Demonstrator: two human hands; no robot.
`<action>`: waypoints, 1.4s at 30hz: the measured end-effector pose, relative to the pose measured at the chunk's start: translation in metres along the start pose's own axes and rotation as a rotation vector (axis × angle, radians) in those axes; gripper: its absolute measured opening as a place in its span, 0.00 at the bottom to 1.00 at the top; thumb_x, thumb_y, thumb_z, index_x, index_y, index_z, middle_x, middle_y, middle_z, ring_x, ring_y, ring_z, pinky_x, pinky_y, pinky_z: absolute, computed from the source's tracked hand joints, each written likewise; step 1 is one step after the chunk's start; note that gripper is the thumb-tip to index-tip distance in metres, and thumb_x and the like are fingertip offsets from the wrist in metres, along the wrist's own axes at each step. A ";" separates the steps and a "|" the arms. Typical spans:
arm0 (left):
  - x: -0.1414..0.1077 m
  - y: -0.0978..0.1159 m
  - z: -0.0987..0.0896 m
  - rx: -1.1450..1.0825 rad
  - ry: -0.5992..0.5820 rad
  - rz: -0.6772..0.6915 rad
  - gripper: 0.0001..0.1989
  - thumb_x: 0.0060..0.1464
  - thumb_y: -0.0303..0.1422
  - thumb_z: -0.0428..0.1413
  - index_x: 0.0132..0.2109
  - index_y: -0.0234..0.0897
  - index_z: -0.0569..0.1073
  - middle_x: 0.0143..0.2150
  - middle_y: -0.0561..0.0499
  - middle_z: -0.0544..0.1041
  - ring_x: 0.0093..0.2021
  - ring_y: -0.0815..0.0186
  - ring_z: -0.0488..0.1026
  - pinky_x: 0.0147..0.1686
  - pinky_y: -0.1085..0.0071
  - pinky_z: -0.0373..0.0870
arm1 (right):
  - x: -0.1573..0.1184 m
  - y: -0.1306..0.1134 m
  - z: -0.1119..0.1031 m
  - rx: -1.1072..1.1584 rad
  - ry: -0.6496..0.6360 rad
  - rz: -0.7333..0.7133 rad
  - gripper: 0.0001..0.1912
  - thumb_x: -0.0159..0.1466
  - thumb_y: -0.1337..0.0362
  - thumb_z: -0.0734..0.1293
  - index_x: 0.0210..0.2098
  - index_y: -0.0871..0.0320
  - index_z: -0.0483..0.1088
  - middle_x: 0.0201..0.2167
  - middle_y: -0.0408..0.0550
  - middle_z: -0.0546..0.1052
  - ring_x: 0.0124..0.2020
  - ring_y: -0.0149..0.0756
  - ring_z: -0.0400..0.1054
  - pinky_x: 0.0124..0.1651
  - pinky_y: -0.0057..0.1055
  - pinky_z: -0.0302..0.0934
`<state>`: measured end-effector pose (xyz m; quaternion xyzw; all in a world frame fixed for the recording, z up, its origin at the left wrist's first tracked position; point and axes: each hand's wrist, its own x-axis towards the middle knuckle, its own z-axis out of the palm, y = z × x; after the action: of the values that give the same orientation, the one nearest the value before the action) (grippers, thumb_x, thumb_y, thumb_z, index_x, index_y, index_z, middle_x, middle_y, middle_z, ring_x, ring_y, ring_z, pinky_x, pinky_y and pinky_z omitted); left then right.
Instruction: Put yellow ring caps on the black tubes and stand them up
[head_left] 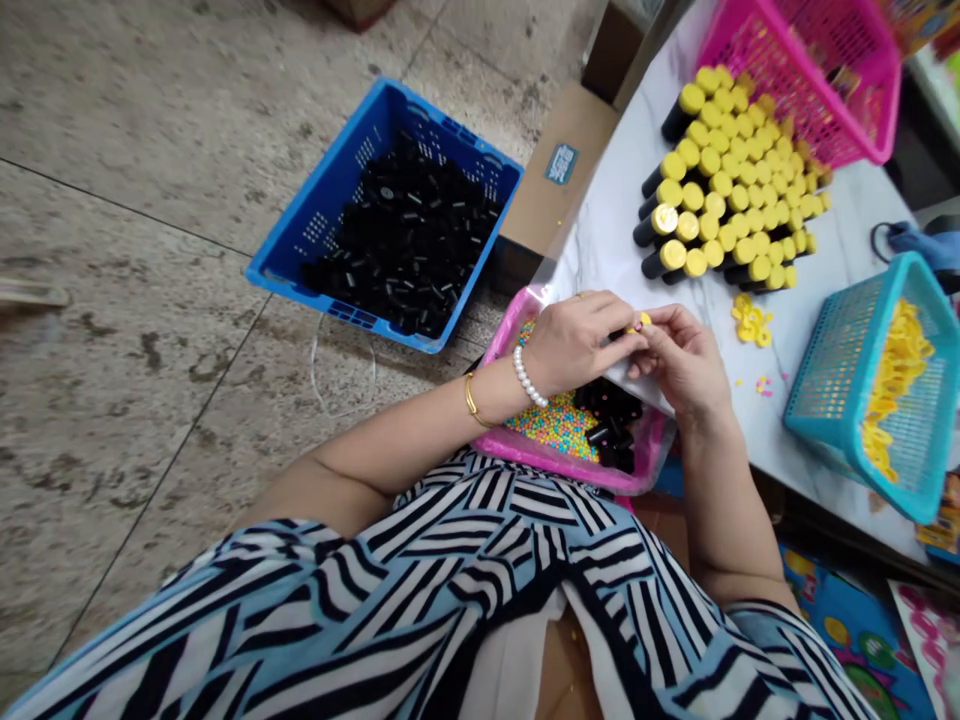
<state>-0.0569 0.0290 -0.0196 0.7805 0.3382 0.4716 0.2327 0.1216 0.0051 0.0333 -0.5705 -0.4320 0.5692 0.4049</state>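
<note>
Above the near edge of the table my left hand and my right hand meet, fingers closed. My left fingers grip a small black tube, of which only a dark sliver shows. At its end my right thumb and fingers pinch a small yellow cap with a pinkish spot by it. Whether the cap is seated on the tube is hidden by my fingers. Below my hands, a pink tray at my lap holds many tiny coloured beads and several black tubes.
Many yellow-capped black tubes stand grouped on the marbled table. Loose yellow pieces lie nearby. A teal basket of yellow pieces is at right, a pink basket behind. A blue crate of black tubes sits left, beside a cardboard box.
</note>
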 end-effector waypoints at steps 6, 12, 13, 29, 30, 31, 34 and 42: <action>0.004 -0.001 -0.002 -0.075 -0.014 -0.027 0.12 0.66 0.38 0.60 0.51 0.36 0.75 0.46 0.46 0.82 0.47 0.63 0.79 0.48 0.65 0.75 | -0.003 0.001 -0.005 -0.029 -0.010 0.006 0.19 0.58 0.52 0.79 0.39 0.55 0.72 0.23 0.37 0.74 0.19 0.26 0.65 0.24 0.27 0.71; 0.002 -0.005 -0.001 -0.048 -0.017 0.035 0.13 0.68 0.40 0.58 0.52 0.37 0.76 0.47 0.47 0.82 0.47 0.62 0.79 0.47 0.65 0.75 | -0.001 -0.002 -0.025 0.111 -0.084 0.066 0.21 0.59 0.53 0.79 0.47 0.57 0.79 0.34 0.47 0.81 0.30 0.29 0.74 0.39 0.31 0.78; 0.001 -0.005 -0.001 -0.029 -0.014 0.048 0.13 0.68 0.41 0.58 0.52 0.37 0.75 0.46 0.47 0.82 0.47 0.62 0.79 0.47 0.65 0.75 | 0.003 -0.002 -0.027 0.120 -0.093 0.080 0.20 0.57 0.55 0.80 0.46 0.57 0.78 0.32 0.46 0.81 0.27 0.28 0.73 0.36 0.30 0.78; -0.004 -0.004 -0.002 -0.028 0.008 0.029 0.11 0.68 0.38 0.58 0.52 0.36 0.74 0.46 0.47 0.83 0.48 0.63 0.80 0.48 0.66 0.77 | 0.027 -0.026 -0.022 -0.135 -0.327 0.294 0.18 0.60 0.55 0.77 0.41 0.55 0.68 0.18 0.38 0.75 0.12 0.26 0.63 0.15 0.21 0.56; -0.005 -0.005 -0.001 -0.023 0.022 0.026 0.12 0.68 0.38 0.58 0.53 0.36 0.74 0.46 0.47 0.83 0.47 0.63 0.80 0.48 0.66 0.76 | 0.030 -0.030 -0.017 -0.162 -0.316 0.311 0.17 0.61 0.57 0.77 0.41 0.55 0.67 0.16 0.36 0.73 0.11 0.26 0.61 0.14 0.20 0.52; -0.005 -0.005 0.000 -0.018 0.035 0.021 0.14 0.68 0.38 0.59 0.54 0.35 0.73 0.46 0.47 0.82 0.47 0.63 0.80 0.47 0.66 0.76 | 0.032 -0.033 -0.012 -0.172 -0.301 0.318 0.16 0.61 0.58 0.76 0.40 0.54 0.67 0.15 0.34 0.71 0.11 0.25 0.60 0.14 0.20 0.51; -0.007 -0.004 0.002 -0.001 0.026 0.007 0.18 0.68 0.39 0.58 0.60 0.34 0.71 0.47 0.45 0.81 0.47 0.62 0.78 0.48 0.65 0.75 | 0.030 -0.032 -0.005 -0.188 -0.245 0.301 0.15 0.61 0.58 0.75 0.40 0.53 0.66 0.14 0.33 0.68 0.12 0.26 0.58 0.16 0.22 0.54; -0.005 -0.004 -0.003 0.266 -0.104 0.029 0.10 0.65 0.34 0.59 0.49 0.32 0.75 0.44 0.42 0.75 0.48 0.54 0.72 0.47 0.59 0.74 | 0.001 0.001 0.004 -0.515 0.045 -0.091 0.19 0.57 0.53 0.74 0.40 0.53 0.66 0.24 0.36 0.72 0.22 0.29 0.63 0.25 0.27 0.56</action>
<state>-0.0627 0.0286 -0.0239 0.8325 0.3741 0.3849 0.1375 0.1175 0.0053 0.0318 -0.6473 -0.5786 0.4088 0.2811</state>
